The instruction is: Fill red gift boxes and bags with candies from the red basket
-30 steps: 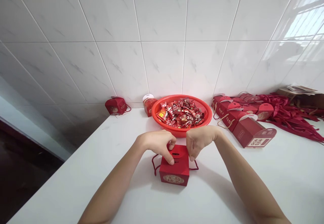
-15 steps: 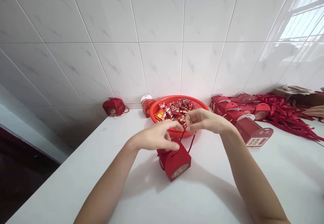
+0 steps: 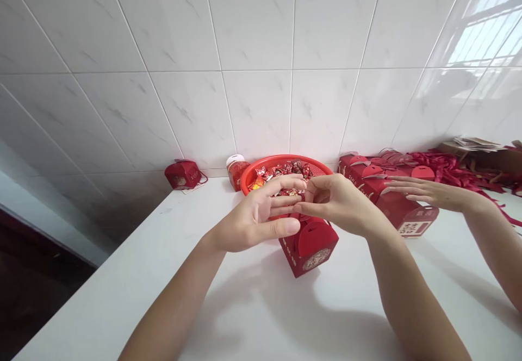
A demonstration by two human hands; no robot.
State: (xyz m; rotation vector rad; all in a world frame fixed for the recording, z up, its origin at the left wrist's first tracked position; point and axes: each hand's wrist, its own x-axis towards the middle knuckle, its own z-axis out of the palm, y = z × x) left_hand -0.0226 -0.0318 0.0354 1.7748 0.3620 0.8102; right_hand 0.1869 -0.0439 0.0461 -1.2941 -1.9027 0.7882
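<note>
A small red gift box (image 3: pixel 309 247) with a pale round emblem on its end is just below my hands, its cord mostly hidden behind them. My right hand (image 3: pixel 340 203) is closed in a pinch above it, on the box's cord as far as I can make out. Beside it, my left hand (image 3: pixel 256 214) is open, fingers stretched toward the right fingertips and thumb over the box's top. Behind both hands stands a red plastic basket (image 3: pixel 246 179) full of wrapped candies (image 3: pixel 271 173).
Another person's hand (image 3: pixel 428 192) reaches in from the right over a group of red boxes (image 3: pixel 391 209). Red ribbons (image 3: pixel 444 166) and a cardboard box (image 3: pixel 481 157) lie beyond. At the back left are a closed red box (image 3: pixel 183 175) and a red container (image 3: pixel 237 172). A tiled wall (image 3: pixel 256 111) borders the table.
The gift box has shifted right and turned slightly. My left hand has opened out, with its fingers now extended beside the right hand. Another person's hand has come in from the right.
</note>
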